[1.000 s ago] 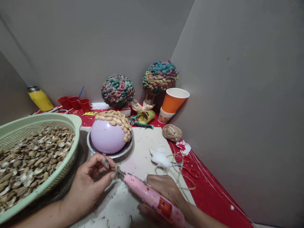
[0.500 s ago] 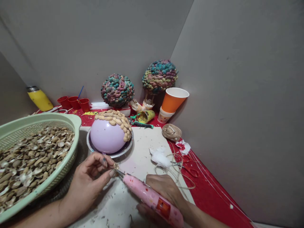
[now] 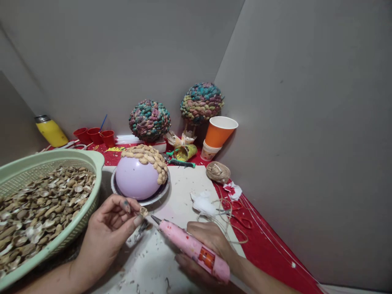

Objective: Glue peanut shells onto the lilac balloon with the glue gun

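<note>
Holds the pink glue gun (image 3: 180,241) in a wrapped right hand (image 3: 210,237), with long axis slanting up-left and nozzle (image 3: 156,219) aimed at a peanut shell (image 3: 143,211). Pinches that shell at the tips of the left hand (image 3: 104,233), just beyond the nozzle.

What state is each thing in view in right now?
Balloon: partly covered with peanut shells, sitting in a bowl
Held shell: pinched in the left grip
Glue gun: in the right grip, nozzle apart from the held shell
Basket: filled with loose shells
Bottle: capped
Orange cup: open
Yellow cup: on its side
Twine: mostly balled
Scissors: open or shut unclear
</note>
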{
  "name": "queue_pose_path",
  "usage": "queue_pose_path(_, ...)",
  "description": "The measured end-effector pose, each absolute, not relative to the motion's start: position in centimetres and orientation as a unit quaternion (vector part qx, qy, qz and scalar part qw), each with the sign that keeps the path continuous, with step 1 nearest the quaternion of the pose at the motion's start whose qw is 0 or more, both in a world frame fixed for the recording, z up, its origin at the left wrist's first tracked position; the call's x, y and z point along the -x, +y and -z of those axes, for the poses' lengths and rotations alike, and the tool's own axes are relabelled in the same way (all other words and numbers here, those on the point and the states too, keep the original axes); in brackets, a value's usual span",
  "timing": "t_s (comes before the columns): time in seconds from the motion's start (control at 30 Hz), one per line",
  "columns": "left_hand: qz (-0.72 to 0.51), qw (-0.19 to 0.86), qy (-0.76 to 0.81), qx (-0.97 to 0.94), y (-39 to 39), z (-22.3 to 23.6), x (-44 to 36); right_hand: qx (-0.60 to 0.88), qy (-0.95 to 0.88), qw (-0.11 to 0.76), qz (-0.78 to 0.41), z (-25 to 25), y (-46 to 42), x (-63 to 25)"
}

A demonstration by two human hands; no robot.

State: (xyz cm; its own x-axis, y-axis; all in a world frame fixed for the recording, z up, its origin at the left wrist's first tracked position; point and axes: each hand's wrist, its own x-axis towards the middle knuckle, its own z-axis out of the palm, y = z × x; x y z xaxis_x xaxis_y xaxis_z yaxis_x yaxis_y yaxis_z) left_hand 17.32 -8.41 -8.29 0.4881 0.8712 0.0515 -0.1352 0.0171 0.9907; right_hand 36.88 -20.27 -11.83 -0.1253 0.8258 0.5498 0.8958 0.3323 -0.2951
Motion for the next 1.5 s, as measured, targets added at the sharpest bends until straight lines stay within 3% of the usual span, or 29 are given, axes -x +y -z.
queue_pose_path(0.2,-0.445,0.606,0.279,-0.597,-9.4,7.1,-16.6,0.594,-0.747,0.291,0.072,11.0,-20.4,-38.0)
queue_pose_path(0.43,-0.491,0.578,0.255,-0.6,-9.6,5.4,-16.1,0.768,-0.625,0.135,-0.031,8.8,-19.1,-40.0)
queue_pose_path(0.63,-0.487,0.562,0.248,-0.621,-9.3,4.2,-15.3,0.768,-0.626,0.123,-0.067,9.1,-18.1,-41.2)
queue_pose_path(0.77,-0.489,0.514,0.272,-0.65,-9.3,2.6,-14.4,0.742,-0.647,0.16,-0.07,7.3,-18.8,-41.5)
queue_pose_path(0.9,-0.485,0.439,0.279,-0.703,-9.4,0.2,-13.6,0.7,-0.659,0.272,-0.04,4.1,-18.5,-41.2)
queue_pose_path(1.1,-0.479,0.202,0.205,-0.829,-8.6,-2.4,-14.1,0.583,-0.695,0.418,-0.047,2.8,-12.0,-41.2)
queue_pose_path(1.33,-0.321,-0.047,0.112,-0.939,-5.1,-2.2,-18.8,0.516,-0.708,0.463,-0.135,6.1,-3.8,-41.2)
queue_pose_path(1.5,-0.268,-0.082,0.097,-0.955,-2.9,-0.3,-20.7,0.5,-0.693,0.475,-0.211,7.4,-2.8,-40.9)
